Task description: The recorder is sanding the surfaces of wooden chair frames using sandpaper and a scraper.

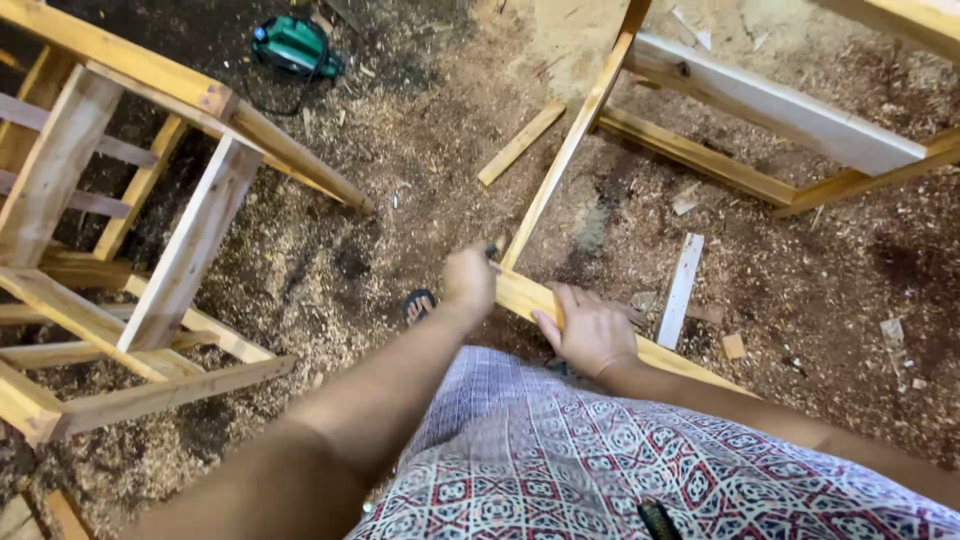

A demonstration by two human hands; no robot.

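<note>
My right hand (592, 326) grips the near wooden rail (522, 293) of a pale wooden frame, fingers wrapped over its top edge. My left hand (468, 280) is closed around a small dark tool whose tip (491, 252) shows at the frame's corner, where a thin upright strip (570, 150) meets the rail. What the tool is cannot be told. The frame's far side carries a wide pale board (775, 105). My patterned garment (600, 470) fills the lower view, and a sandalled foot (418, 304) shows under my left forearm.
A second wooden frame (120, 240) of rails and slats stands at the left. A green power tool (293, 45) lies on the sawdust-covered floor at the top. Loose wood offcuts (681, 288) and a short slat (521, 143) lie on the ground.
</note>
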